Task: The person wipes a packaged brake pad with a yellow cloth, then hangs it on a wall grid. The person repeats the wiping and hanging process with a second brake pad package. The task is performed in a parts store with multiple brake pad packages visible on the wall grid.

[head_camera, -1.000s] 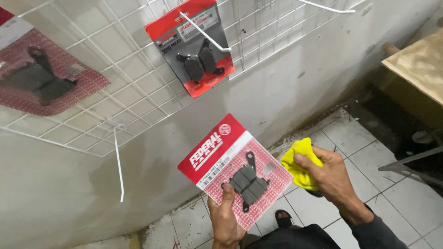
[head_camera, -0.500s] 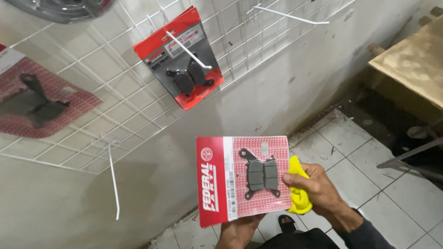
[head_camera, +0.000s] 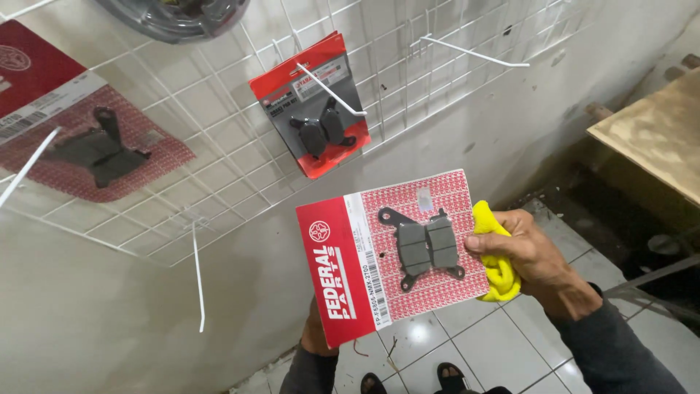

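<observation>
A red and white blister pack with two grey brake pads (head_camera: pixel 394 252) is held flat in front of me. My left hand (head_camera: pixel 319 337) grips it from below, mostly hidden behind the card. My right hand (head_camera: pixel 536 259) holds a yellow cloth (head_camera: pixel 496 266) against the pack's right edge, thumb on the card.
A white wire grid panel (head_camera: pixel 219 138) leans on the wall with long white hooks (head_camera: pixel 477 52). Another brake pad pack (head_camera: pixel 315 106) hangs on one hook; a third pack (head_camera: pixel 80 138) hangs at the left. A wooden board (head_camera: pixel 656 135) sits at the right. Tiled floor lies below.
The pack has been turned from tilted to nearly level and raised. My right hand with the cloth has come against its right edge.
</observation>
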